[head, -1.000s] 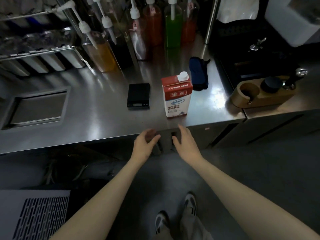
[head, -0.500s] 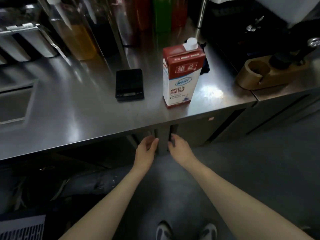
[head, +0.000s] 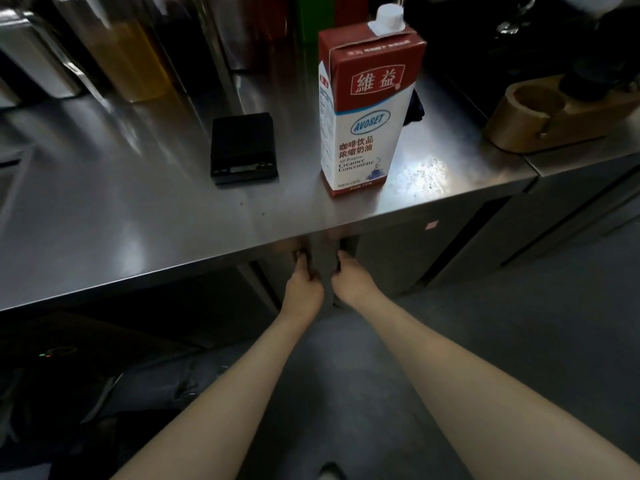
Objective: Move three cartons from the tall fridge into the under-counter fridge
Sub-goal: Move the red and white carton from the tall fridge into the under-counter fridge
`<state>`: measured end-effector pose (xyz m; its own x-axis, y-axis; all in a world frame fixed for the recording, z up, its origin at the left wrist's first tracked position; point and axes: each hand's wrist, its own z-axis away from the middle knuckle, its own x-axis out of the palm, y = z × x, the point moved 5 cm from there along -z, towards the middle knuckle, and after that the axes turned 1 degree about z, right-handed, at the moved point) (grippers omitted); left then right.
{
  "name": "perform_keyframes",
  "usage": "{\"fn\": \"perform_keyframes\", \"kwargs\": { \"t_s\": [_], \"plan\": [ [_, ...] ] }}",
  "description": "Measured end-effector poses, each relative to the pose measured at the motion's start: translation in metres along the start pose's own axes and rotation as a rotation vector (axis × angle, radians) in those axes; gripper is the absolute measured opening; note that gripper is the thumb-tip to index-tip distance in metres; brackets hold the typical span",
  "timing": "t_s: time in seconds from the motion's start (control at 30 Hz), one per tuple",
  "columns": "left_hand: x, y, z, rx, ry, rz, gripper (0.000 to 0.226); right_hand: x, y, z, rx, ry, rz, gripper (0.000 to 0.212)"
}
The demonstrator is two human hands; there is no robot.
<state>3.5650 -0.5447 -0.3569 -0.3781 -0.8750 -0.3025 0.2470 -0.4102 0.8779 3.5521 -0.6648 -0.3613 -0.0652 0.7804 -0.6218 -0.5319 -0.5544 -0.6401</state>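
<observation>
One carton (head: 365,109), red above and white below with a white screw cap, stands upright on the steel counter (head: 138,216), close to its front edge. A black scale (head: 244,148) lies flat on the counter just left of the carton, apart from it. A wooden stand (head: 540,112) sits on the counter well to the carton's right, and a dark blue cloth (head: 415,107) shows directly behind the carton. Bottles, blurred, line the counter's back, left of the carton.

Below the counter edge, directly under the carton, both hands reach the under-counter fridge front (head: 398,258). The left hand (head: 304,289) has its fingers curled into a vertical recess in that front. The right hand (head: 353,284) does likewise at the adjoining recess, a narrow strip of steel between the two. The fingertips of both are hidden inside the recesses. Both doors appear closed.
</observation>
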Motion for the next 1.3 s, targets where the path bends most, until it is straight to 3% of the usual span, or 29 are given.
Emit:
{"fn": "perform_keyframes", "kwargs": {
  "t_s": [0.1,0.33,0.53,0.67,0.77,0.83,0.9,0.97,1.13,1.3],
  "plan": [
    [0.003,-0.005,0.000,-0.007,0.041,0.022,0.056,0.007,0.006,0.002,-0.001,-0.001,0.006,0.054],
    [0.001,-0.004,0.003,-0.031,0.063,0.097,0.082,0.004,0.000,0.006,-0.075,-0.003,0.055,0.045],
    [0.003,0.001,0.004,-0.095,0.068,0.112,0.038,-0.001,-0.001,0.010,-0.066,-0.017,0.070,0.039],
    [0.010,-0.004,0.030,-0.049,0.027,0.042,0.043,0.001,0.017,0.028,-0.062,-0.026,0.045,0.034],
    [0.013,-0.003,0.049,-0.056,0.046,-0.007,0.034,0.002,0.033,0.047,-0.047,-0.043,0.026,0.040],
    [0.014,0.001,0.064,-0.062,0.071,-0.015,0.047,-0.001,0.041,0.060,-0.049,-0.038,0.031,0.046],
    [0.015,0.005,0.078,-0.085,0.093,-0.011,0.082,-0.007,0.049,0.073,-0.042,-0.022,0.032,0.049],
    [0.020,0.008,0.093,-0.117,0.092,-0.009,0.099,-0.012,0.062,0.089,-0.031,-0.005,0.023,0.056],
    [0.046,0.003,0.117,-0.213,0.057,-0.086,0.090,-0.026,0.097,0.129,-0.002,0.003,0.054,0.084],
    [0.089,-0.004,0.136,-0.204,-0.092,-0.191,0.070,-0.051,0.140,0.167,0.021,0.060,0.058,0.083]
  ]
}}
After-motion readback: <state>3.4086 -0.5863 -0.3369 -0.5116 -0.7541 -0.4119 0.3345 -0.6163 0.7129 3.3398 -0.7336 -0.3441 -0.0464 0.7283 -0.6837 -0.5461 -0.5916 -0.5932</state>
